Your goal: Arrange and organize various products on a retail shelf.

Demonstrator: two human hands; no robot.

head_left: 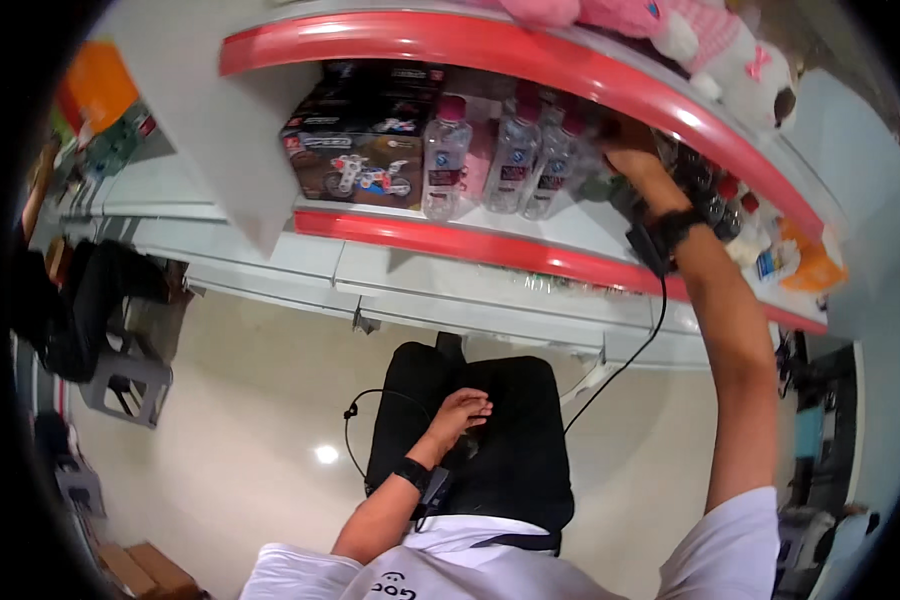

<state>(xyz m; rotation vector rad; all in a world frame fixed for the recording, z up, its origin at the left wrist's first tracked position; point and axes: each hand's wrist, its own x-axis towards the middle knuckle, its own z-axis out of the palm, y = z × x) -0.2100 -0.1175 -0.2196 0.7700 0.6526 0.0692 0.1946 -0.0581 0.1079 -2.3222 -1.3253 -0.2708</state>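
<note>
While the left hand (460, 412) hangs half-curled at lower centre, the right hand (627, 150), grip indiscernible, reaches beside clear bottles (552, 172), upper right.

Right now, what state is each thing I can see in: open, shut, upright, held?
Left hand: over the lap, fingers curled
Right hand: at the shelf, blurred; grip unclear
Clear bottles: capped, upright; fill unclear
Black toy box: looks closed
White plush toy: resting on the upper shelf
</note>
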